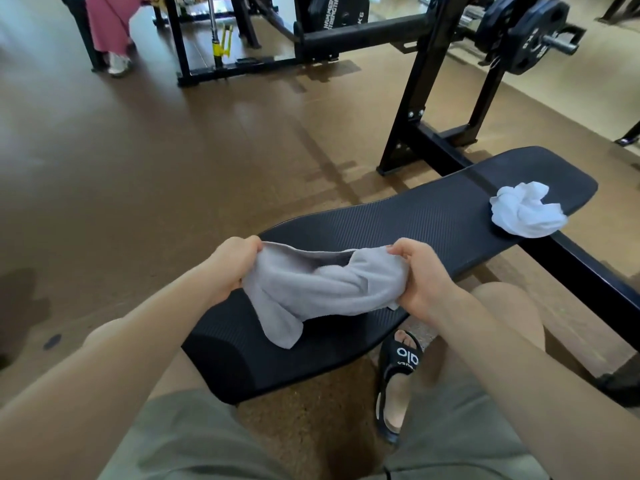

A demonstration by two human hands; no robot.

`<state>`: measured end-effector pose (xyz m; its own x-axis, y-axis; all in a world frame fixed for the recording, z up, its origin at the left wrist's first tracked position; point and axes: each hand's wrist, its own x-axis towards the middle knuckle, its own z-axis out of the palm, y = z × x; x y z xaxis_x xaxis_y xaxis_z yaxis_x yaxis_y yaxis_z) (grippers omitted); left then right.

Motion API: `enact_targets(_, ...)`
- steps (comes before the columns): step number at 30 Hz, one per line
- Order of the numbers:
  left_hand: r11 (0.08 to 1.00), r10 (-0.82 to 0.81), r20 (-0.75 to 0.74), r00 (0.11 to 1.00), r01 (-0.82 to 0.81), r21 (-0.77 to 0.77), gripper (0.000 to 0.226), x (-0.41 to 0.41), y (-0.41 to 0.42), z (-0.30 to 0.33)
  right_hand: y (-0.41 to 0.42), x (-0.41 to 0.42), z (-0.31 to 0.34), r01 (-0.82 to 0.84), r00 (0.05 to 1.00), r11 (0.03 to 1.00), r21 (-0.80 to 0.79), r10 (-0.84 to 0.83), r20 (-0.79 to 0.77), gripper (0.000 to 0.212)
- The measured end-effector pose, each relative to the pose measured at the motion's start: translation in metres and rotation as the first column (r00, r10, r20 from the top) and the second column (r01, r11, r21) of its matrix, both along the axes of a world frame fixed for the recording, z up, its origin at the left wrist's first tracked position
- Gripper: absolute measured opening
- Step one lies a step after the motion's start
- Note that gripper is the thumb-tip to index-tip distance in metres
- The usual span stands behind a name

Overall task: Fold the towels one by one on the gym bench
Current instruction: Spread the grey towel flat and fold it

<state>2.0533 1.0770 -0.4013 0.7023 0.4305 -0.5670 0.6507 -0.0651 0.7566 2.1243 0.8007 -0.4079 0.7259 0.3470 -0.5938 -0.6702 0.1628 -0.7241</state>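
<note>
Gripping grey towel (322, 289) with left grip (232, 263) and right grip (420, 277) over tabletop (415, 216) (white towel (528, 210) crumpled farther along).

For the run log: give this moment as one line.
step: unfolding | left hand: grips gray towel | right hand: grips it | white towel: crumpled, far end of bench

Soft grey cloth towel (311, 289), ribbed matt bench (415, 220)

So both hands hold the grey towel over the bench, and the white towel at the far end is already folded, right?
Not quite. In the head view both hands, left and right, hold the grey towel over the bench, but the white towel at the far end is crumpled, not folded.
</note>
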Motion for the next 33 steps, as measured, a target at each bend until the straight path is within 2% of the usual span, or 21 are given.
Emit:
enact_targets(2,0.996,-0.073,-0.05,0.996,0.076,0.056,0.021,-0.004,0.002,-0.005,0.003,-0.002,-0.002,-0.069,0.997,0.992,-0.109,0.071,0.012,0.012)
enact_targets(5,0.986,-0.121,-0.062,0.991,0.127,0.108,0.029,-0.009,0.004,-0.008,0.01,0.003,-0.001,-0.024,0.995,0.981,-0.195,0.042,0.09,0.033)
enact_targets(7,0.994,-0.094,0.025,0.995,0.092,0.062,0.027,-0.008,0.004,-0.002,0.014,0.011,0.01,0.017,0.985,0.979,-0.204,0.018,0.17,0.033)
enact_targets(9,0.988,0.091,0.2,0.976,-0.063,-0.141,0.026,-0.003,0.005,0.009,0.018,0.022,0.027,0.072,0.97,0.979,-0.19,-0.025,0.241,0.03)
enact_targets(10,0.949,0.229,0.272,0.935,-0.152,-0.277,0.026,0.001,0.009,0.015,0.02,0.029,0.036,0.12,0.957,0.979,-0.165,-0.07,0.28,0.029)
enact_targets(12,0.833,0.434,0.328,0.839,-0.234,-0.502,0.028,0.005,0.019,0.029,0.022,0.039,0.054,0.237,0.926,0.967,-0.091,-0.196,0.323,0.025)
enact_targets(14,0.783,0.487,0.328,0.81,-0.238,-0.575,0.038,0.005,0.031,0.036,0.02,0.045,0.067,0.284,0.914,0.959,-0.005,-0.269,0.305,0.022)
enact_targets(16,0.821,0.427,0.331,0.841,-0.207,-0.533,0.024,0.0,0.035,0.037,0.016,0.047,0.07,0.232,0.931,0.972,0.032,-0.231,0.281,0.02)
enact_targets(19,0.85,0.291,0.266,0.919,-0.121,-0.513,0.007,-0.006,0.038,0.033,0.012,0.048,0.062,0.157,0.945,0.986,-0.054,-0.134,0.298,0.017)
enact_targets(22,0.921,0.04,0.155,0.987,0.024,-0.388,0.022,-0.01,0.041,0.028,0.009,0.049,0.056,0.119,0.944,0.989,-0.084,-0.087,0.319,0.016)
enact_targets(24,0.96,-0.028,0.06,0.998,0.044,-0.276,0.028,-0.012,0.038,0.029,0.009,0.051,0.055,0.09,0.937,0.985,-0.147,-0.034,0.347,0.018)
enact_targets(27,0.981,-0.095,-0.001,0.996,0.093,-0.168,0.026,-0.012,0.034,0.033,0.011,0.054,0.055,0.061,0.93,0.964,-0.258,0.039,0.365,0.018)
enact_targets(30,0.982,-0.186,-0.062,0.981,0.184,-0.043,0.029,-0.014,0.036,0.038,0.013,0.06,0.056,0.086,0.925,0.953,-0.289,0.031,0.38,0.017)
enact_targets(33,0.957,-0.272,-0.056,0.961,0.264,-0.122,0.038,-0.021,0.038,0.044,0.014,0.062,0.054,0.104,0.934,0.949,-0.298,0.01,0.356,0.018)
